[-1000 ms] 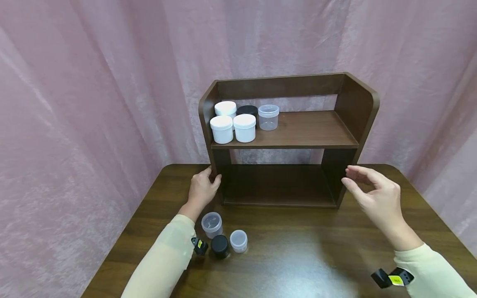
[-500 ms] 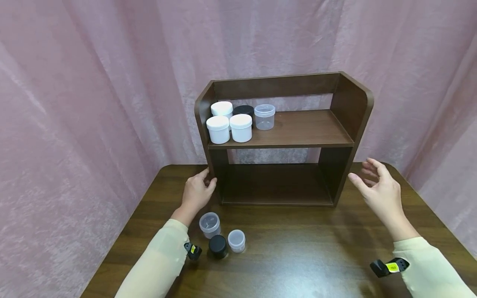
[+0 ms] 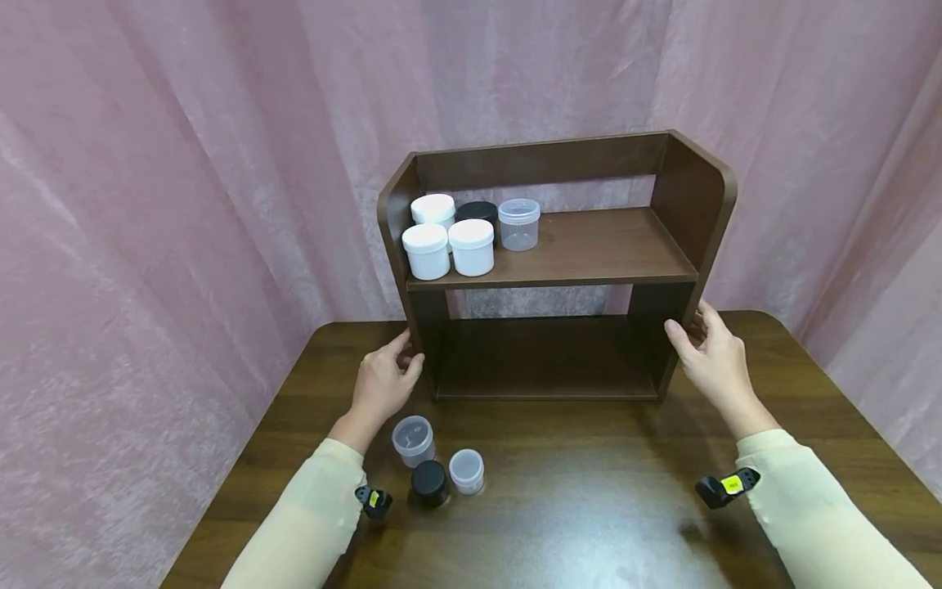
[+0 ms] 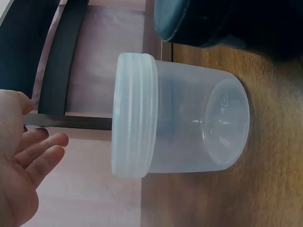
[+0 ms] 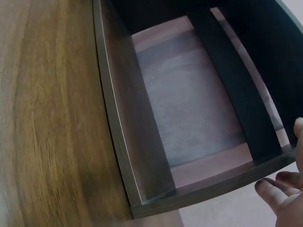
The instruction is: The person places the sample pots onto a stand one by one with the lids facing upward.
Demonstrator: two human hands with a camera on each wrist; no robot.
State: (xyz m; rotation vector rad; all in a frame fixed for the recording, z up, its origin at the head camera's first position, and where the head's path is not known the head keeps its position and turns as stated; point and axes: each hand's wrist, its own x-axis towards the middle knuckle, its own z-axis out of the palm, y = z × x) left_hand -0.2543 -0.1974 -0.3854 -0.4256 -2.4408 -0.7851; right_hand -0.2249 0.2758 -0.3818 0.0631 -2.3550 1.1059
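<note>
Wooden counter [image 3: 559,466] with brown two-tier shelf [image 3: 603,245] standing on it.
My left hand [image 3: 380,380], half open, fingers relaxed, at the shelf's left side; my right hand [image 3: 717,364], thumb and fingers apart, about its right edge — whether either presses, I cannot tell. Upper tier, left part: three white jars [image 3: 472,249], one black-lidded jar [image 3: 477,212], one clear jar [image 3: 519,227]. Counter, near my left forearm — a lidded translucent tub [image 3: 414,440], a black pot [image 3: 430,483], a little clear pot [image 3: 467,472].

Free room on upper shelf [image 3: 611,245] between clear jar [image 3: 519,229] and right panel [image 3: 693,204]
</note>
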